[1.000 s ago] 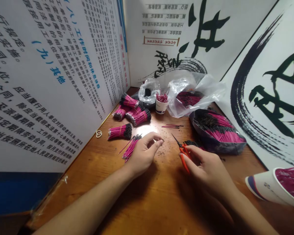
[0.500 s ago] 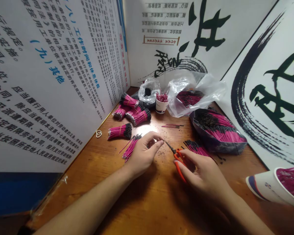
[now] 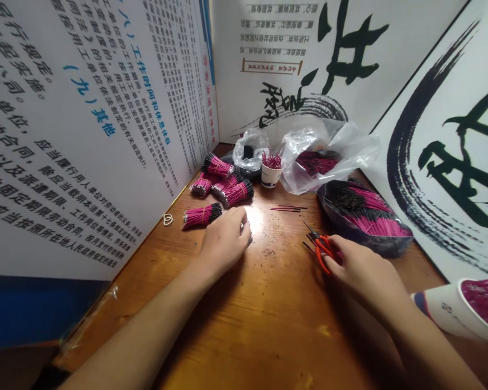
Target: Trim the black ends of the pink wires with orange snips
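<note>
My left hand (image 3: 225,237) rests over the small pile of loose pink wires, its fingers curled down and mostly hidden under the hand. Dark wire ends (image 3: 249,234) peek out beside the thumb; what the fingertips pinch cannot be made out. In my right hand (image 3: 361,270) are orange-handled scissors (image 3: 324,250), their blades pointing up and left. They lie low over loose black-ended wires (image 3: 309,245), which the hand and scissors largely cover. A bound bundle of pink wires (image 3: 201,215) with black ends lies just behind my left hand.
More bound bundles (image 3: 228,181) are stacked at the back left. A paper cup (image 3: 270,176) holds pink pieces beside clear plastic bags (image 3: 295,173). A dark bag of wires (image 3: 368,216) stands right; a large cup (image 3: 439,311) tilts at the edge. White rubber bands (image 3: 168,219) lie left.
My left hand has moved left and down onto the loose wire pile, away from the scissor tips. My right hand has carried the scissors right and forward to the other loose wires.
</note>
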